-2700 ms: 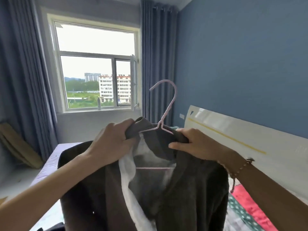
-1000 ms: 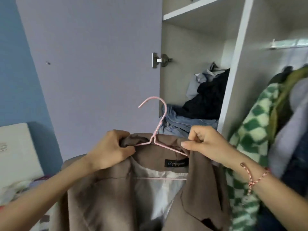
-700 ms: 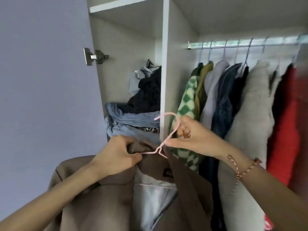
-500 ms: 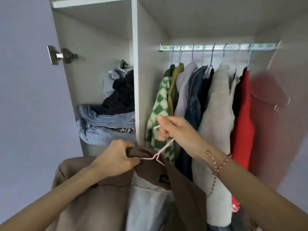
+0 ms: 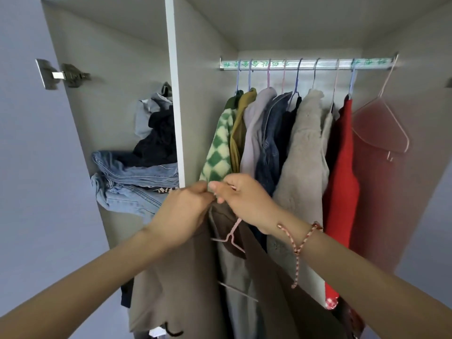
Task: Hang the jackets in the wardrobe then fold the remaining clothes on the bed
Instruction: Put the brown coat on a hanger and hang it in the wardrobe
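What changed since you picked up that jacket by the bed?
The person turned to the open wardrobe, brown jacket carried along. The right hand moved its grip from the collar to the neck of the pink hanger. The left hand still grips the collar; the jacket is not yet on the rail.

A single wide-angle camera worn on the person's head faces forward into the open pale-grey wardrobe (image 5: 205,94) from close by. The silver metal hanging rail (image 5: 308,64) lies in the upper right of the frame. Both forearms enter from the bottom corners. The left hand (image 5: 182,216) and right hand (image 5: 244,204) meet at mid-frame, at arm's length, on the brown jacket (image 5: 176,277) and its pink wire hanger (image 5: 231,234).
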`<state>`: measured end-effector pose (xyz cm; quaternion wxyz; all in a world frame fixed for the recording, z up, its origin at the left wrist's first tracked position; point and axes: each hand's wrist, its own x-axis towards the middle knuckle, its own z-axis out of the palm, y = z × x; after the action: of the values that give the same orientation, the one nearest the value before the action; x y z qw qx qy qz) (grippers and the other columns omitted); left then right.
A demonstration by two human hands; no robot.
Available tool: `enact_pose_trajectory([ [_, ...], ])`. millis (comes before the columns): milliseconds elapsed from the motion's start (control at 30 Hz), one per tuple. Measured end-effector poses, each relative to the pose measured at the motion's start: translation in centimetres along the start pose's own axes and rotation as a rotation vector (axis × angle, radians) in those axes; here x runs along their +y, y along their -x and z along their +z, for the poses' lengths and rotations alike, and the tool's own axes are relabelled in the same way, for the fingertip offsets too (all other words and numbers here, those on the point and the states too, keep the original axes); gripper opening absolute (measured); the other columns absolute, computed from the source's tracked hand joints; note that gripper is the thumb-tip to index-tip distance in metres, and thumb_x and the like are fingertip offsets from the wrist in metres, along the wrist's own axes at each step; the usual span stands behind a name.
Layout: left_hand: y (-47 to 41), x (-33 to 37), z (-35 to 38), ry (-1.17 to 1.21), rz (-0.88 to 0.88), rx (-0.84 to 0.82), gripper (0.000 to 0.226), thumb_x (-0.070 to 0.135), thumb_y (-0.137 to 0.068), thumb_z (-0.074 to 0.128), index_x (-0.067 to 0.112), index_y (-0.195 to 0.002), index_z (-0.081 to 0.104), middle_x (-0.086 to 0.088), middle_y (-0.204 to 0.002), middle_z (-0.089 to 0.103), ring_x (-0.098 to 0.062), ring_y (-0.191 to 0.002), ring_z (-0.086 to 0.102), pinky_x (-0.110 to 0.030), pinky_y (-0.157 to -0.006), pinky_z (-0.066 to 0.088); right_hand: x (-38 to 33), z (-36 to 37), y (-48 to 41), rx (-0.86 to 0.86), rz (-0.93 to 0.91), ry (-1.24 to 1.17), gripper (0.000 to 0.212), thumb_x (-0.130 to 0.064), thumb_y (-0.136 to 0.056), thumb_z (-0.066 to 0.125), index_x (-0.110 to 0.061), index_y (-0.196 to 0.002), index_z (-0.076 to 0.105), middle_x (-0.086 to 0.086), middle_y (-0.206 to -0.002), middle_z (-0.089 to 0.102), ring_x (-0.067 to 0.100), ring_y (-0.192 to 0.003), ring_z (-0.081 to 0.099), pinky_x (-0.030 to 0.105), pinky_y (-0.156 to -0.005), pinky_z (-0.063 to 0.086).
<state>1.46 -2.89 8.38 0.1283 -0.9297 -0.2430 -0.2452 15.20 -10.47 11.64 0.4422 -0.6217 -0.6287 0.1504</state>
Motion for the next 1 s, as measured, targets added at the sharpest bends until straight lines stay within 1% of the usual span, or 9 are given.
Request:
enact_pose_trajectory([
  [167,0.3,3.2,4.9,0.199,0.022,-0.235,0.033,-0.004,-0.078,0.050,0.006,-0.109,0.058,-0.009,-0.114,0.045,-0.031,-0.094,0.057,-0.037,-0.081,0.046,2.4,-1.9,-1.4,0.043,0.142,-0.104,0.039,-0.031,-0.095,0.052,-0.008,-0.064,0.053,-0.012,-0.029,0.038,0.002,-0.029,0.037,0.012,-0.038,0.026],
  [234,0.3,3.3,6.4,0.319,-0.003,-0.260,0.039,-0.005,-0.077,0.047,0.003,-0.114,0.053,-0.011,-0.115,0.040,-0.032,-0.095,0.054,-0.041,-0.083,0.045,3.6,-3.0,-1.4,0.014,0.144,-0.096,0.039,-0.030,-0.095,0.052,-0.008,-0.063,0.054,-0.010,-0.031,0.035,0.002,-0.028,0.036,0.012,-0.037,0.026],
  [367,-0.5,2.6,7.5,0.172,-0.094,-0.311,0.052,0.000,-0.078,0.048,0.012,-0.127,0.038,-0.008,-0.121,0.034,-0.029,-0.105,0.050,-0.041,-0.085,0.045,4.0,-4.9,-1.7,0.028,0.121,-0.085,0.039,-0.029,-0.095,0.052,0.004,-0.073,0.058,-0.008,-0.035,0.035,0.004,-0.030,0.028,0.013,-0.037,0.024],
  [501,-2.4,2.0,6.9,0.091,-0.101,-0.394,0.049,0.017,-0.086,0.046,0.021,-0.133,0.035,-0.005,-0.125,0.039,-0.028,-0.112,0.050,-0.039,-0.090,0.045,3.6,-6.6,-1.4,0.075,0.081,-0.030,0.037,-0.026,-0.095,0.053,0.002,-0.070,0.057,-0.008,-0.037,0.035,0.004,-0.030,0.033,0.012,-0.040,0.027],
  [601,-3.7,1.4,4.9,0.143,0.010,-0.477,0.063,0.061,-0.078,0.035,0.032,-0.133,0.039,0.004,-0.123,0.045,-0.019,-0.116,0.039,-0.029,-0.094,0.033,3.4,-7.4,-1.1,0.070,0.080,-0.055,0.037,-0.027,-0.094,0.054,-0.004,-0.065,0.055,-0.001,-0.044,0.031,0.004,-0.031,0.027,0.014,-0.039,0.025],
  [701,-4.3,2.5,4.4,0.289,0.155,-0.381,0.084,0.091,-0.061,0.015,0.035,-0.113,0.051,0.014,-0.102,0.048,-0.005,-0.101,0.032,-0.021,-0.087,0.025,2.9,-7.8,-1.2,0.053,0.077,-0.066,0.038,-0.029,-0.094,0.053,-0.005,-0.065,0.055,0.006,-0.050,0.031,0.004,-0.033,0.025,0.017,-0.039,0.024],
  [801,-4.5,4.5,7.4,0.468,0.170,-0.200,0.061,0.074,-0.075,0.021,0.020,-0.079,0.048,0.004,-0.080,0.057,-0.014,-0.075,0.054,-0.028,-0.065,0.042,3.0,-7.4,-0.9,0.040,0.076,-0.052,0.037,-0.030,-0.094,0.053,-0.004,-0.067,0.056,0.007,-0.052,0.033,0.004,-0.034,0.025,0.017,-0.040,0.024],
  [901,-5.0,5.1,9.7,0.422,0.161,0.056,0.051,0.057,-0.084,0.026,0.015,-0.071,0.052,-0.003,-0.069,0.062,-0.021,-0.063,0.060,-0.030,-0.050,0.043,3.6,-7.9,-0.2,0.063,0.083,-0.154,0.028,-0.025,-0.093,0.055,-0.003,-0.076,0.061,0.007,-0.053,0.041,0.004,-0.040,0.036,0.015,-0.044,0.033],
  [1001,-5.7,4.1,10.4,0.470,0.129,0.109,0.056,0.056,-0.086,0.029,0.010,-0.074,0.059,-0.004,-0.068,0.064,-0.021,-0.063,0.061,-0.034,-0.052,0.046,5.2,-10.2,1.1,0.099,0.065,-0.236,0.007,-0.015,-0.088,0.061,-0.013,-0.094,0.063,-0.003,-0.080,0.060,0.003,-0.071,0.057,0.016,-0.070,0.050],
])
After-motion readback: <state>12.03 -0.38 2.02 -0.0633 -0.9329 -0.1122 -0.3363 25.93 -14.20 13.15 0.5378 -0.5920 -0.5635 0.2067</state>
